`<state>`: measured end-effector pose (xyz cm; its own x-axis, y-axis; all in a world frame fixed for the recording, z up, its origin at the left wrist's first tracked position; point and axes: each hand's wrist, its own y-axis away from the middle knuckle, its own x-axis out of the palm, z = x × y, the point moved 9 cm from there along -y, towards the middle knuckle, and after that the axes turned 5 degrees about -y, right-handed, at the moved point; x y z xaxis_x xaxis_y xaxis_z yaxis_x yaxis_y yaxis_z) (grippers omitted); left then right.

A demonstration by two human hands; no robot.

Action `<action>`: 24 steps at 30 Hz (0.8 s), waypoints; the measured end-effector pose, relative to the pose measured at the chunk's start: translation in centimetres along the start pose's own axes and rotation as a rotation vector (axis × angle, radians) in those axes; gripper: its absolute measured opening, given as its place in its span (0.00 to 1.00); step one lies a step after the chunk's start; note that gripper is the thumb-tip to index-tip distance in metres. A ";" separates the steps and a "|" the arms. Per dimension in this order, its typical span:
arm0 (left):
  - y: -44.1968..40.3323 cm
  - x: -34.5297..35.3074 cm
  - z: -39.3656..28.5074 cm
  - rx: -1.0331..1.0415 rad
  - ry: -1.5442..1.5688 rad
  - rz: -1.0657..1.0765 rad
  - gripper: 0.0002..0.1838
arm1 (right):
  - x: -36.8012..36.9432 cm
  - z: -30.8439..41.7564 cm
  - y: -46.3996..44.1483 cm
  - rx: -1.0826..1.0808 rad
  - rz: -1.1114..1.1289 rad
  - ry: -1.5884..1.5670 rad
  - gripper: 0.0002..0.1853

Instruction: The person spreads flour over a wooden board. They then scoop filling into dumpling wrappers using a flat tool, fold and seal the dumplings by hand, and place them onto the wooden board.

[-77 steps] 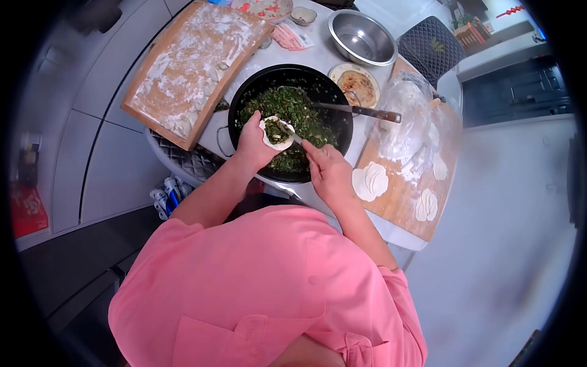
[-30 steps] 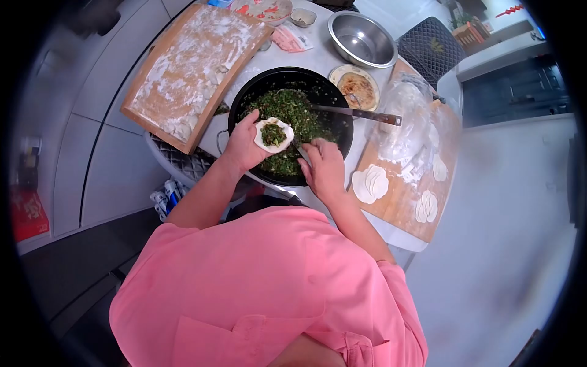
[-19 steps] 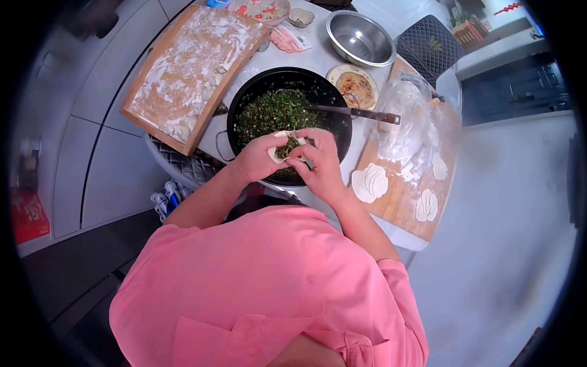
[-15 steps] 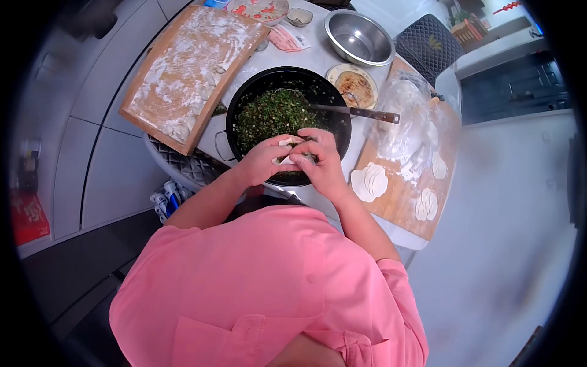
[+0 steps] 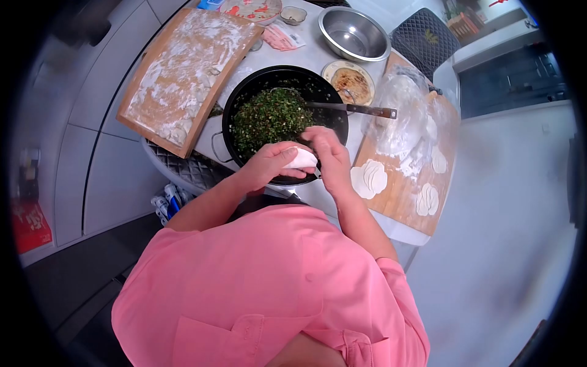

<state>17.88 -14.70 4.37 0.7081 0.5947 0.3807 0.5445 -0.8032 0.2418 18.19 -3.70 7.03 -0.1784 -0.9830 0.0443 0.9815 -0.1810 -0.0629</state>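
Observation:
A white folded dumpling point(image 5: 302, 158) rests in the fingers of my left hand point(image 5: 267, 166), its filling hidden inside the wrapper. Close beside its right end is my right hand point(image 5: 331, 158), fingers stretched out and apart from each other, holding nothing that I can see. Both hands are over the near side of a black pan point(image 5: 332, 120). In the pan lies a heap of chopped green filling point(image 5: 269, 119). A spatula point(image 5: 361, 110) leans across the pan's right rim, its handle pointing right.
On the left, a floured wooden board point(image 5: 177, 73) carries dumplings along its right edge. Another board point(image 5: 391, 199) at the right holds stacked wrappers point(image 5: 369, 179) and a plastic bag point(image 5: 397, 116). Behind the pan stand a plate with a flatbread point(image 5: 351, 84) and a steel bowl point(image 5: 354, 33).
The open wrapper with filling showing is now folded shut into a dumpling. My right hand has drawn away from it to the right, its fingers no longer pinching the edge.

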 end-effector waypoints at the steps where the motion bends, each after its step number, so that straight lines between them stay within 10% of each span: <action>1: 0.1 -0.3 -0.4 0.053 -0.061 -0.026 0.19 | -0.2 -0.1 0.2 0.000 -0.002 -0.001 0.07; 5: 1.2 -0.9 -3.4 0.377 -0.234 -0.117 0.19 | -0.3 -2.4 1.4 0.046 0.190 0.113 0.18; 8: 0.8 0.1 -2.7 0.348 0.237 0.045 0.15 | 2.9 -1.8 1.8 0.090 0.436 0.072 0.23; 24: 0.7 0.8 -4.3 0.203 -0.130 0.065 0.19 | 4.7 1.0 2.0 0.226 0.486 0.241 0.19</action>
<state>16.85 -14.96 8.70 0.7894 0.5522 0.2682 0.5658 -0.8240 0.0310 19.38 -8.66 8.06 0.3108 -0.9359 -0.1659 0.9404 0.2775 0.1965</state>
